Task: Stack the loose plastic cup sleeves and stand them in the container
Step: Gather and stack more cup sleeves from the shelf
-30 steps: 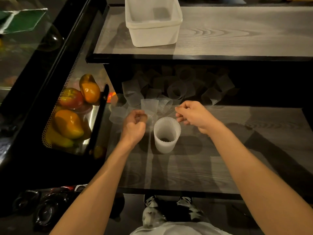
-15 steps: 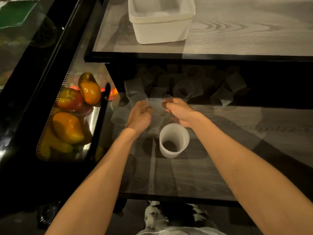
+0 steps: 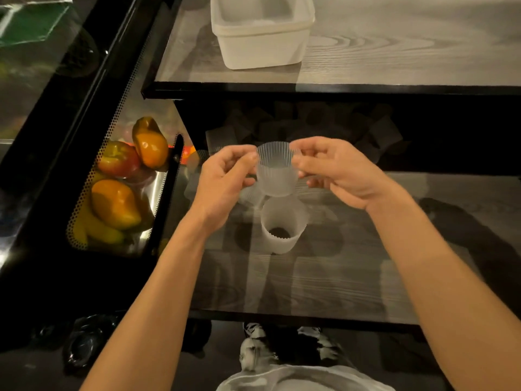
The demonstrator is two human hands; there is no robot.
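Note:
A ribbed translucent cup sleeve (image 3: 276, 174) hangs in the air between my hands. My left hand (image 3: 225, 179) pinches its left rim and my right hand (image 3: 335, 170) pinches its right rim. Directly below it, a stack of sleeves (image 3: 282, 224) stands upright on the lower shelf (image 3: 324, 277). Several loose sleeves (image 3: 220, 136) lie in the dark at the back of that shelf, partly hidden. A white plastic container (image 3: 262, 40) sits on the upper shelf (image 3: 394, 52), far from both hands.
The black front edge of the upper shelf (image 3: 310, 90) overhangs the loose sleeves. A metal tray of peppers (image 3: 121, 187) sits to the left, behind a black frame. My shoes (image 3: 282, 348) show below the shelf's front edge.
Both hands took a sleeve from the pile at the back, lifted it and opened it round. It now hangs above the standing stack.

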